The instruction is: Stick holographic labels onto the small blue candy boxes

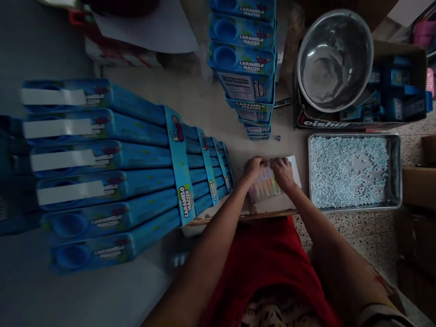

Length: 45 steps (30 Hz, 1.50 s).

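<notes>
A shiny sheet (266, 189) with a row of orange and yellowish shapes lies at the table's front edge. My left hand (255, 167) is at its upper left corner, fingers curled in against it. On its upper right side my right hand (282, 171) rests with bent fingers pressed together. The fingertips of both hands are small and dark in the picture, so what they pinch cannot be made out. A white sheet of paper (294, 170) sticks out to the right beneath my right hand.
Blue candy boxes (146, 154) are stacked on the left, with another blue stack (243, 68) behind my hands. At the right are a tray of pale blue pellets (347, 172), a metal bowl (335, 61) and a cardboard box (391, 120) holding blue cartons.
</notes>
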### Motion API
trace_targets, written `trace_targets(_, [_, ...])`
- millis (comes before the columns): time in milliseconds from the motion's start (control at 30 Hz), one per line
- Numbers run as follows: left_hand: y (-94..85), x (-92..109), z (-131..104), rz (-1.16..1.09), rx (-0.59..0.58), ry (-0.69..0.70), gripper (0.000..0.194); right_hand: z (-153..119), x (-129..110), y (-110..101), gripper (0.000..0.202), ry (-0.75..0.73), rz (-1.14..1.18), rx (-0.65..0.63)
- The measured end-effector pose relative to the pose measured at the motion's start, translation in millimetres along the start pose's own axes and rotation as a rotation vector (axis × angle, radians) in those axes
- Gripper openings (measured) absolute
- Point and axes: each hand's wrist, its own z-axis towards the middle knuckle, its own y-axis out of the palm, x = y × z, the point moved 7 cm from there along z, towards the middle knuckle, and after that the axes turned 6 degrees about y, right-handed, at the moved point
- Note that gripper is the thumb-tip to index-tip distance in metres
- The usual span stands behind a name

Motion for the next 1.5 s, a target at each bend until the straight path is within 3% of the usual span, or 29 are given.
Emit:
trace_targets(167, [4.7,-7.3,-0.4,-0.04,-0.013,-0.056,0.019,-27.1,1.1,12.7,0.061,-0.122,0.007,0.03])
trace_targets(333, [0.8,-1.2,-13.6,-0.029,-0.025,-0.05,0.014,-60.7,5.1,1.7,0.046,-0.106,0.056,0.036])
trace_targets(433, [-2.0,5.6,-22.1,0.011,0.004,-0.042,0.013,-78.3,2.5,-17.1,0.032,-0.005,0.059,0.079])
trace_targets(533, [-6.5,20.0,-29.8,0.063,0.092,0.052,0.018,-101.5,-2.0,-48.5,0.023,0.125,0.126,0.192])
trace_targets(633, [-19.3,38.0,-48.9,-0.007,0.277,0.157,0.024,-130.4,-3.8,-83.6,0.015,0.268,0.413,0.225])
trace_targets(700, [-26.7,44.0,-71.6,-0.247,0.35,0.14,0.033,-148.6,-7.1,-104.0,0.018,0.333,0.694,0.157])
trace_targets(767, [-19.0,48.7,-97.5,-0.624,0.206,0.046,0.056,-163.9,-14.2,-124.1,0.029,0.353,0.962,0.073])
trace_targets(833, [-2.7,64.9,-128.8,-0.995,-0.092,-0.036,0.083,-175.6,-22.1,-144.4,0.036,0.345,1.131,0.013])
trace_targets(900, [2.4,87.8,-160.7,-1.241,-0.312,-0.035,0.095,-184.9,-27.2,-162.1,0.038,0.35,1.208,-0.017])
trace_targets(933, [-0.3,97.7,-173.4,-1.311,-0.35,-0.01,0.094,-189.0,-29.1,-169.1,0.038,0.359,1.224,-0.032])
trace_targets(1000, [-10.7,110.7,-192.8,-1.378,-0.3,0.025,0.081,-197.6,-31.4,-180.1,0.038,0.385,1.24,-0.053])
trace_targets(1133, [-43.9,120.1,-233.1,-1.299,-0.018,0.057,0.056,-218.6,-33.3,-197.0,0.04,0.441,1.209,-0.03])
trace_targets(1233, [-86.7,122.6,-278.5,-1.097,0.185,0.135,0.041,-229.6,-46.4,-210.4,0.039,0.437,1.163,0.015])
trace_targets(1367, [-177.4,116.6,-334.3,-0.845,0.498,0.253,0.021,-214.2,-105.7,-234.8,0.038,0.303,1.153,0.041])
trace_targets(1500, [-276.5,89.7,-347.4,-0.625,0.753,0.245,0.014,-169.2,-194.7,-264.5,0.032,0.076,1.011,0.088])
